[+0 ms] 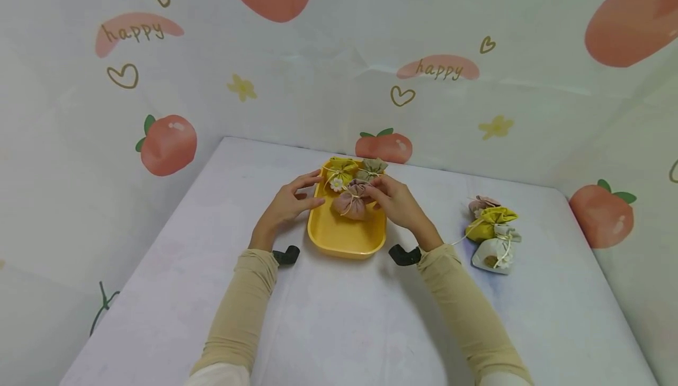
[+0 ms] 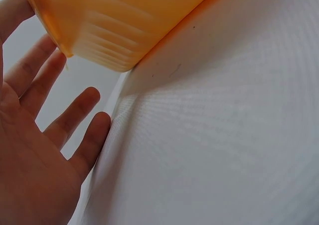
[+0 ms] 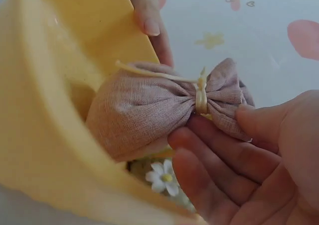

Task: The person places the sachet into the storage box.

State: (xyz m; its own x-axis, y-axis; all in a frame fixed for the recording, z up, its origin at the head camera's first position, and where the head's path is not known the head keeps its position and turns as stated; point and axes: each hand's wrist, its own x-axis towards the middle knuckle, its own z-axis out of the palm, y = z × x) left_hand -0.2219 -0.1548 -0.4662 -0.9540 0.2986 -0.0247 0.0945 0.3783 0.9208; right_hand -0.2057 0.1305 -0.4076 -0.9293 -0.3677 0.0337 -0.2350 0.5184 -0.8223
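The right hand (image 1: 398,205) is at the yellow tray (image 1: 339,239), fingers (image 3: 219,150) curled round the gathered neck of the pink pouch (image 3: 144,118), thumb on the frill just past the cream tie. The pouch sits inside the tray, its round body toward the tray's middle and its tied top pointing out at the fingers (a snug pinch, nothing loose about it). Under it, in the right wrist view, a small white flower (image 3: 162,176) peeks out.

On the opposite side of the tray, the left hand (image 1: 288,203) rests with fingers (image 2: 75,113) straight and spread, holding nothing; the fingertips lie along the tray's outer wall and rim. At the tray's far end lie a yellow pouch (image 1: 341,171) and a grey-green pouch (image 1: 372,168), both just beyond the pink one.

Well off to the right of the tray, on the pale surface (image 1: 339,321), lies a little cluster of spare pouches (image 1: 492,233): pink, yellow and white, touching one another.
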